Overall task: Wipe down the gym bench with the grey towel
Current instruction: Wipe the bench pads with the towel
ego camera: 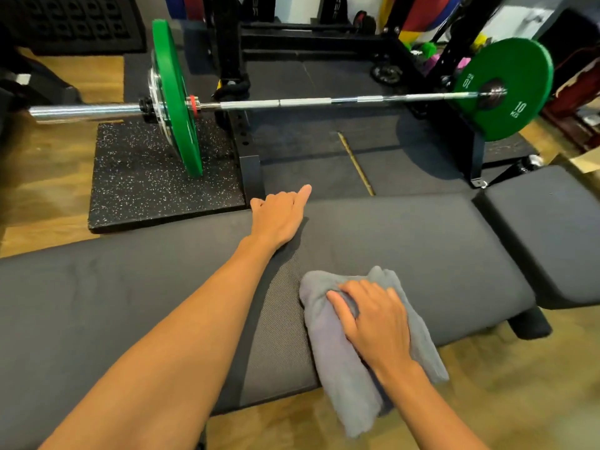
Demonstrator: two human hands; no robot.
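The dark padded gym bench [422,241] runs across the view from lower left to right, with a separate seat pad [545,228] at its right end. A grey towel [337,362] lies bunched on the near side of the long pad and hangs over its front edge. My right hand [376,319] lies on top of the towel, its fingers curled into the cloth. My left hand [279,216] rests on the bench's far edge, fingers bent over the edge and the index finger pointing outward.
Beyond the bench a barbell [305,102] with green plates [175,99] rests in a black rack [233,53]. A speckled rubber mat [146,183] lies under the left plate. A thin stick [355,162] lies on the black floor mat. Wooden floor surrounds the bench.
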